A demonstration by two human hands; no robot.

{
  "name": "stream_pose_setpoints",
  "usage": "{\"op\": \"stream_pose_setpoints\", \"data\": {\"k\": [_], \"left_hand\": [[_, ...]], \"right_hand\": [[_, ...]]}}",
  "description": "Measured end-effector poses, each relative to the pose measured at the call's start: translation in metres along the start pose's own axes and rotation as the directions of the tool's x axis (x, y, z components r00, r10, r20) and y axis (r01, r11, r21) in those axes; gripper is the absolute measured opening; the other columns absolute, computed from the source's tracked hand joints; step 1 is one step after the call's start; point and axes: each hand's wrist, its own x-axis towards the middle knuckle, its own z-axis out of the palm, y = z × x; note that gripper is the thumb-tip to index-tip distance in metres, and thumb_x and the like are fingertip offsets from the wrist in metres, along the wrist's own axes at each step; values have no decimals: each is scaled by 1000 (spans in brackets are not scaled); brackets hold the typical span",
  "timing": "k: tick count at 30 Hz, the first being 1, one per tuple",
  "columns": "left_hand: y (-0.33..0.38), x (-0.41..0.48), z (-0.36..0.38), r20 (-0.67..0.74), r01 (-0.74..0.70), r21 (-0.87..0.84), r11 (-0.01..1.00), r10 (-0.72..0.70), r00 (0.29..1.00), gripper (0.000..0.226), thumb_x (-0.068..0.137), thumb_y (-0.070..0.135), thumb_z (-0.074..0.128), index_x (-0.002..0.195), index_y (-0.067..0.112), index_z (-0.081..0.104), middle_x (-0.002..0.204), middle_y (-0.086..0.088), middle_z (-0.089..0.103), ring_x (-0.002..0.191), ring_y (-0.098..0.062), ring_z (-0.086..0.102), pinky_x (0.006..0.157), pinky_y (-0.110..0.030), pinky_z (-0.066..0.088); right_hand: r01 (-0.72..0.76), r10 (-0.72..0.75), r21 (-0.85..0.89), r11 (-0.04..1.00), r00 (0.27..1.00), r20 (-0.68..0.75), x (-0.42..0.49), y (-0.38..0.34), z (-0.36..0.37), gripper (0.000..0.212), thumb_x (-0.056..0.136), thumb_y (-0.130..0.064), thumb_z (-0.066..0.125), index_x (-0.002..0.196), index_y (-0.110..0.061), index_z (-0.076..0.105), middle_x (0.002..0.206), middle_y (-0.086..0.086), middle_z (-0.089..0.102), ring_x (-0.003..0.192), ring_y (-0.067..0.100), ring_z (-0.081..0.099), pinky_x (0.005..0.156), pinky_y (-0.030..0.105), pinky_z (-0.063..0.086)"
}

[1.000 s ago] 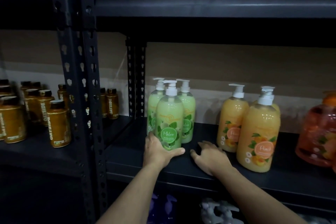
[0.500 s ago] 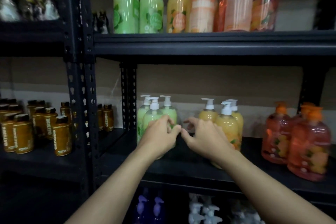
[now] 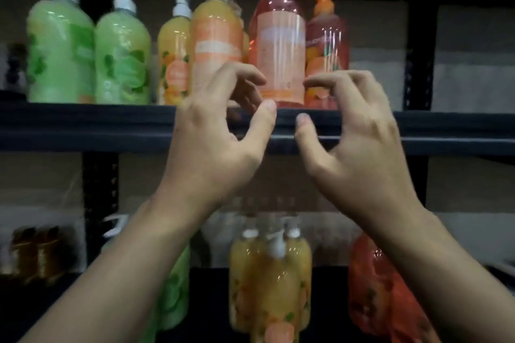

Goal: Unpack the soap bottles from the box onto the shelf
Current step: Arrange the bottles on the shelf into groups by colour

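My empty left hand (image 3: 211,145) and right hand (image 3: 354,142), fingers loosely curled, have risen to the upper shelf's (image 3: 83,125) front edge, seemingly to tidy the pink bottle (image 3: 278,44) there.

Motion blur smears every label, so no print reads. The left hand (image 3: 214,142) covers the foot of the tall yellow-orange plastic pump bottle (image 3: 216,28) on the dark metal upper shelf (image 3: 83,122). The right hand (image 3: 359,133) covers the base of the smaller pink-orange clear pump bottle (image 3: 328,42). Whether fingertips touch either cannot be told. Below, the left forearm (image 3: 125,273) hides most of a green soap bottle (image 3: 175,295). The bottom edge cuts off the yellow pump bottles (image 3: 270,287). The brown bottles (image 3: 36,253) at lower left are dim smudges.
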Motion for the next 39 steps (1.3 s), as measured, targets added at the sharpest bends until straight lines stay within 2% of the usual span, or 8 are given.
{"op": "stream_pose_setpoints", "data": {"k": [4, 8, 17, 20, 26, 31, 34, 39], "left_hand": [[-16, 53, 41, -24, 99, -30, 995, -100, 995, 38, 89, 33, 63, 124, 23, 54, 118, 10, 57, 111, -12, 58, 90, -30, 52], [-21, 99, 55, 4, 324, -23, 946, -324, 946, 65, 80, 54, 63, 139, 38, 38, 132, 26, 45, 125, -3, 47, 105, -41, 43], [-4, 169, 65, 271, 743, 126, 657, -744, 611, 115, 61, 75, 68, 153, 37, 10, 159, 16, 15, 146, -7, 19, 118, -32, 22], [-3, 196, 71, 286, 782, 155, 603, -785, 549, 113, 64, 60, 78, 154, 30, 14, 152, 19, 20, 145, -5, 19, 111, -21, 17], [-4, 216, 76, 331, 821, 234, 522, -836, 437, 105, 62, 52, 85, 144, 21, 29, 143, 5, 37, 136, -13, 34, 101, -21, 27], [-11, 203, 78, 346, 867, 234, 440, -871, 349, 101, 55, 48, 89, 132, 20, 31, 140, 1, 44, 130, -19, 43, 106, -33, 37], [-12, 194, 78, 344, 876, 217, 431, -873, 344, 114, 55, 42, 92, 142, 25, 20, 146, 1, 40, 133, -20, 41, 107, -34, 37], [-11, 182, 82, 289, 867, 147, 476, -859, 423, 125, 56, 33, 93, 150, 32, 10, 147, 4, 38, 135, -16, 38, 106, -27, 32]], "right_hand": [[-173, 174, 63, 983, 985, -8, 41, 46, -12, 37, 90, -34, 58, 126, -27, 52, 123, -8, 49, 114, 2, 47, 93, 7, 36], [-386, 374, 135, 913, 922, 105, 98, 76, -18, 49, 87, -36, 63, 131, -35, 42, 122, -24, 44, 122, -6, 42, 98, 11, 34], [-792, 691, 54, 608, 561, 456, 177, 91, -20, 86, 82, -48, 70, 151, -38, 19, 156, -15, 24, 142, 1, 23, 109, 27, 27], [-847, 718, 36, 530, 471, 513, 205, 95, -21, 91, 80, -49, 73, 151, -39, 15, 157, -11, 23, 145, 8, 21, 113, 36, 30], [-879, 715, -59, 473, 344, 608, 224, 108, -19, 108, 75, -49, 78, 153, -39, 4, 159, 3, 24, 147, 20, 24, 115, 47, 33], [-908, 705, -86, 410, 255, 661, 208, 120, -4, 122, 64, -49, 86, 153, -39, 3, 148, 3, 44, 135, 20, 45, 109, 42, 42], [-910, 683, -62, 410, 262, 682, 195, 122, 3, 116, 65, -37, 89, 151, -36, 11, 129, -8, 57, 113, 11, 59, 98, 30, 48], [-914, 699, -24, 405, 292, 653, 180, 120, 17, 113, 64, -32, 91, 149, -32, 17, 124, -6, 56, 109, 14, 60, 95, 33, 50]]}}
